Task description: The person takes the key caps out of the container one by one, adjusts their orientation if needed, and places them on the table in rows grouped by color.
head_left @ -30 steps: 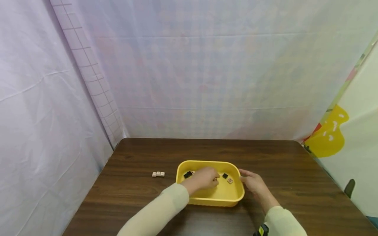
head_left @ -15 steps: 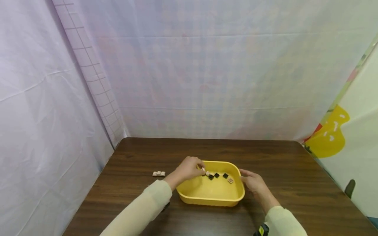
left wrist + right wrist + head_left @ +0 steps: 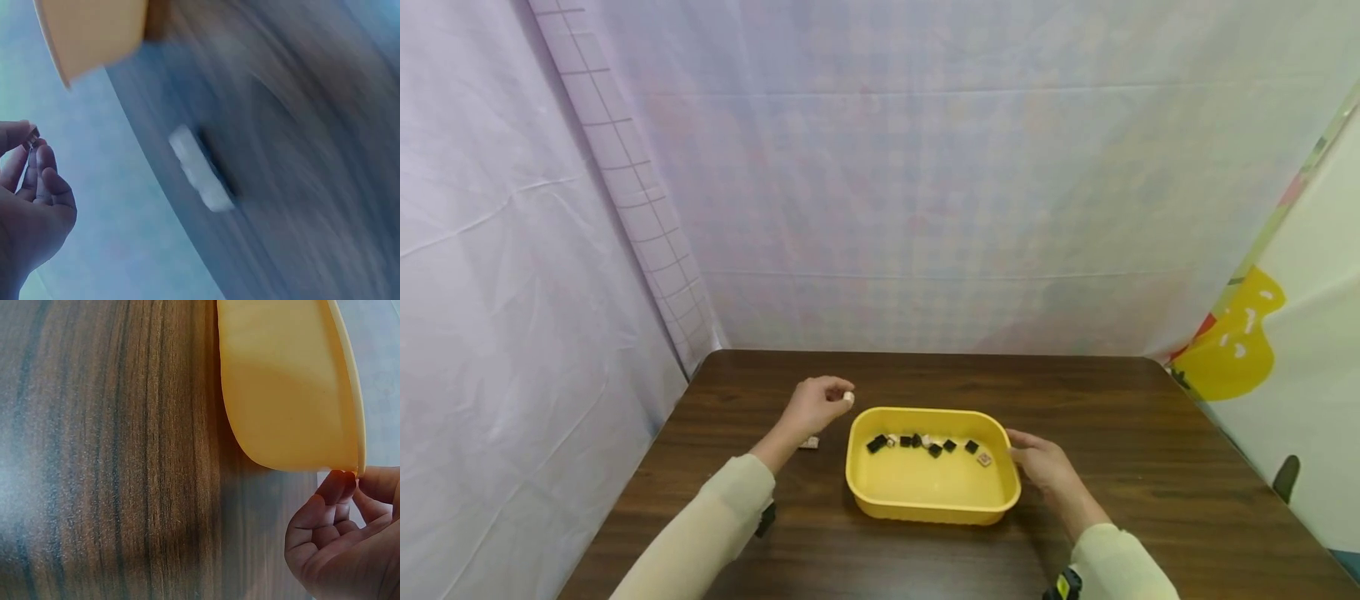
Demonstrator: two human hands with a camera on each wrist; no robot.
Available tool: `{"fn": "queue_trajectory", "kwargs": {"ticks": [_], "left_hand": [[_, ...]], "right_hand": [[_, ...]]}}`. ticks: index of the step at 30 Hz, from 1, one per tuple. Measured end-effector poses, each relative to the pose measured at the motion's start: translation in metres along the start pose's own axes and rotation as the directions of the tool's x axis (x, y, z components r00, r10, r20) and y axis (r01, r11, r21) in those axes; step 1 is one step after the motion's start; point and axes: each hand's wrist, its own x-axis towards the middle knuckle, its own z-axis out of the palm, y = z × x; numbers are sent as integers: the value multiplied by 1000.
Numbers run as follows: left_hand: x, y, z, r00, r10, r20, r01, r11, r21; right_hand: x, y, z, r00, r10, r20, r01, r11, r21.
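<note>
The left hand (image 3: 812,407) pinches one small white piece (image 3: 848,398) with its fingers, above the tabletop (image 3: 1075,392), on the left-edge side of the yellow tray (image 3: 936,488). The right hand's (image 3: 1048,468) fingers are gripping the yellow tray's rim.

Bright yellow on the tray (image 3: 932,487), and dark brown grain streaks the table (image 3: 1090,408)! Inside, black pieces (image 3: 936,451) mix with cream ones (image 3: 984,459). Sleeves (image 3: 700,521) show pale cream. Behind, faint pastel checks wash the back curtain (image 3: 925,183); grey lines grid a whitish strip (image 3: 640,200), and a yellow blob (image 3: 1232,350) carries white flecks.
</note>
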Motion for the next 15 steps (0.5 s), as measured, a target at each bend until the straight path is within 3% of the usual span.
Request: {"fn": "queue_trajectory", "kwargs": {"ticks": [8, 15], "left_hand": [[-15, -54, -32, 995, -60, -80, 62, 998, 23], [-32, -90, -47, 989, -141, -52, 144, 988, 63]], "right_hand": [[0, 0, 1, 1000, 10, 6, -10, 1000, -6], [0, -2, 0, 1000, 13, 19, -12, 1000, -27]]}}
